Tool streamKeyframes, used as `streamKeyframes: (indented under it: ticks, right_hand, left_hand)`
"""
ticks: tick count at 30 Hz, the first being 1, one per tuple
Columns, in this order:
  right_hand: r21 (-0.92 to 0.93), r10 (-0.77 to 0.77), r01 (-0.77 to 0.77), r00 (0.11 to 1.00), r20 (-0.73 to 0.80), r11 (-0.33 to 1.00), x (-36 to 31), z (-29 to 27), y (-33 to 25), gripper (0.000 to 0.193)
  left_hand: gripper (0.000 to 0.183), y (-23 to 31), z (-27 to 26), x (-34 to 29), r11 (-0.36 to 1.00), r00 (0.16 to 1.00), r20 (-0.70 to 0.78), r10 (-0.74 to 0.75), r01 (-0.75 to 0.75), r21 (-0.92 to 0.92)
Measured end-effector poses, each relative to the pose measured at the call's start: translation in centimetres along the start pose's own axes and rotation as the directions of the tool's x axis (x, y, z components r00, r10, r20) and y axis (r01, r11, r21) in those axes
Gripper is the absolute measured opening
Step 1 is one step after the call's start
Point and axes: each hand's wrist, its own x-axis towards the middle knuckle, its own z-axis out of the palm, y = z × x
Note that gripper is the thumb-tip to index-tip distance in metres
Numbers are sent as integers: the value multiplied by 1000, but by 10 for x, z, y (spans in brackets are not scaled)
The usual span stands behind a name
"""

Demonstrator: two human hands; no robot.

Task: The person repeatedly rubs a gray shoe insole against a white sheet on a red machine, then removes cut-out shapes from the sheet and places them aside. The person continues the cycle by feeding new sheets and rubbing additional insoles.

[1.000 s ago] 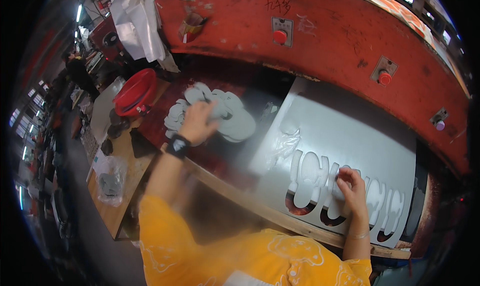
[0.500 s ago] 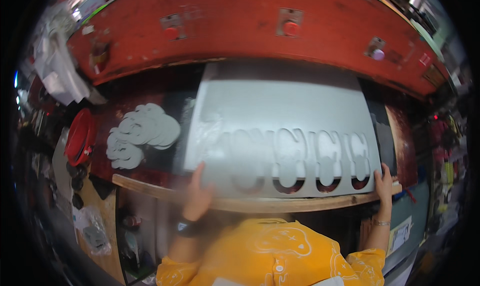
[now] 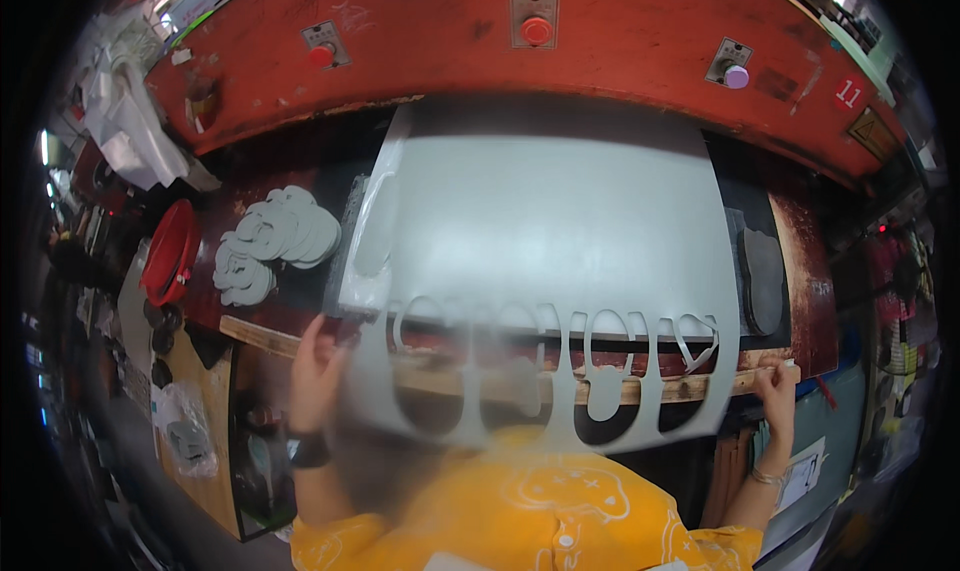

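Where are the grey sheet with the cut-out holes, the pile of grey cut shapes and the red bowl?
grey sheet point(image 3: 560, 221), head view, on its uncut middle.
pile of grey cut shapes point(image 3: 275, 241), head view, on the top pieces.
red bowl point(image 3: 168, 253), head view, on its rim.

Large grey sheet point(image 3: 560, 231), flat on bench, near edge punched with sole-shaped holes

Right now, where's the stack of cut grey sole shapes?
In the head view, the grey sole shapes lie left of the grey sheet, beside the red bowl.

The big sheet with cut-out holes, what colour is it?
Pale grey sheet, seen in the head view.
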Motion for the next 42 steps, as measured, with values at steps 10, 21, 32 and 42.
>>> streamKeyframes:
  ticks: [10, 21, 32, 42]
  right_hand:
    - [-702, -406, 210, 906, -123, 681, 136, 38, 0, 81]
    - [186, -278, 290, 956, -91, 939, 101, 50, -106, 64]
    - [-2, -601, 637, 729, 327, 771, -17, 325, -289, 63]
    - [-469, -637, 655, 738, 224, 593, -30, 448, -322, 58]
  left_hand:
    - [44, -4, 79, 84, 752, 827, -22, 562, -499, 431]
    - [50, -6, 51, 116, 647, 761, 189, 620, -633, 424]
    - [58, -14, 49, 136, 677, 721, 180, 669, -691, 252]
    - [60, -16, 47, 140, 723, 749, 184, 636, -662, 196]
